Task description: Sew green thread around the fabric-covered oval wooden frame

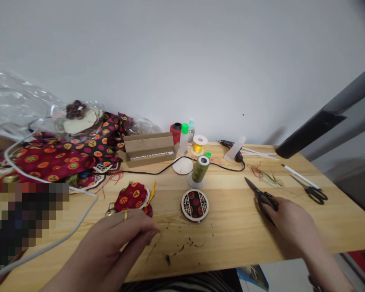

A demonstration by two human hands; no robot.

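Note:
My right hand point(292, 223) grips the handles of black scissors point(259, 196), whose blades point away toward the back of the table. Thumb and fingers of my left hand point(121, 239) are pinched together; what they hold, if anything, is too small to make out. Just beyond that hand lies a dark red patterned fabric piece point(132, 196) with a pale rim, partly hidden by it. Between my hands a round ornament point(195, 205) rests flat, with pale lattice over dark patterned fabric. Behind it stands a cone of olive-green thread point(200, 170).
Dark fabric scraps point(182, 247) litter the table near its front edge. Behind are an open cardboard box point(149, 150), a green-capped bottle point(184, 140), a yellow cord spool point(198, 145) and a glue gun point(231, 147). A second pair of scissors point(312, 191) lies right; patterned cloth point(57, 156) is heaped left.

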